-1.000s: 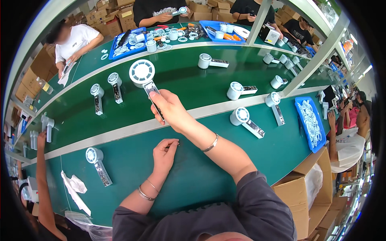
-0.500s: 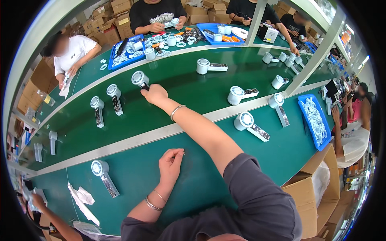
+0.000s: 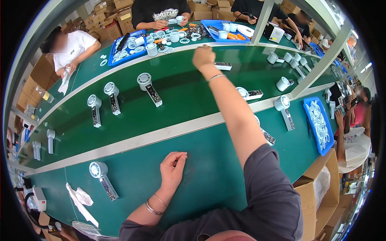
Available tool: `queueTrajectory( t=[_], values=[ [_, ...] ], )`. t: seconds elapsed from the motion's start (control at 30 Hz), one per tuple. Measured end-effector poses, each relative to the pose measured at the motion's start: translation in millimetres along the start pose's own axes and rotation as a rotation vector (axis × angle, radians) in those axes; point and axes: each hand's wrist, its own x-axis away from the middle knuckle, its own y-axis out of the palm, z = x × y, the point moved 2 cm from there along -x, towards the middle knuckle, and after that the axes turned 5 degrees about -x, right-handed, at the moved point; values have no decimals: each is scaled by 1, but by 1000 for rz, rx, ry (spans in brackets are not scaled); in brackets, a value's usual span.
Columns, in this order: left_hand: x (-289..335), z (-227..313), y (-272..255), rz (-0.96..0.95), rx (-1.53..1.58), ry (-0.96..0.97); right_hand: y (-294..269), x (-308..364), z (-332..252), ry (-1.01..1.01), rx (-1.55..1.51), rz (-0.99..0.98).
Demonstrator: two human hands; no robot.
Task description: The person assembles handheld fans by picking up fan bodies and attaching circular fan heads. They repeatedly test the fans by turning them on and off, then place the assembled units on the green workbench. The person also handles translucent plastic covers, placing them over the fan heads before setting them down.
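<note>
My right hand reaches across the green belt to a handheld fan body. It covers the round head, so only the handle with its exposed circuit board shows. The fingers are hidden behind the back of the hand. On the near bench my left hand rests with fingers curled and thumb against the fingertips, and nothing shows in it. To its left lies a similar fan body. Another fan body, with the same open handle, lies on the belt left of my right arm.
More fan bodies lie along the belt and by the metal divider. A blue tray of white rings stands at right above an open carton. A white cloth lies at left. Co-workers sit across the belt.
My right hand has let go of the fan body at centre left and moved right and farther out to another one. That released fan now lies with its handle toward me. My left hand has barely moved.
</note>
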Motion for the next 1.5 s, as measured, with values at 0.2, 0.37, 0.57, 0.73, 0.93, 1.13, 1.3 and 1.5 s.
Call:
queueTrajectory(
  t=[0.2,0.37,0.57,0.73,0.93,1.13,1.3,1.5],
  values=[
    [0,-1,-2,0,-18,24,21,0,58,-33,-18,-434],
    [-1,4,-2,-15,-38,-1,27,11,66,-134,41,-276],
    [-2,2,0,-25,-11,-13,-10,21,69,-326,-58,164],
    [-2,16,6,-28,2,-69,-119,91,91,-440,-247,396],
    [-3,16,12,-4,-86,-38,-180,226,192,-86,-320,266],
    [-4,9,12,3,-169,12,-156,325,280,241,-198,142],
    [-11,1,14,12,-205,65,-141,340,295,334,-198,102],
    [16,24,-24,86,-166,38,-148,340,297,258,-138,125]
  ],
)
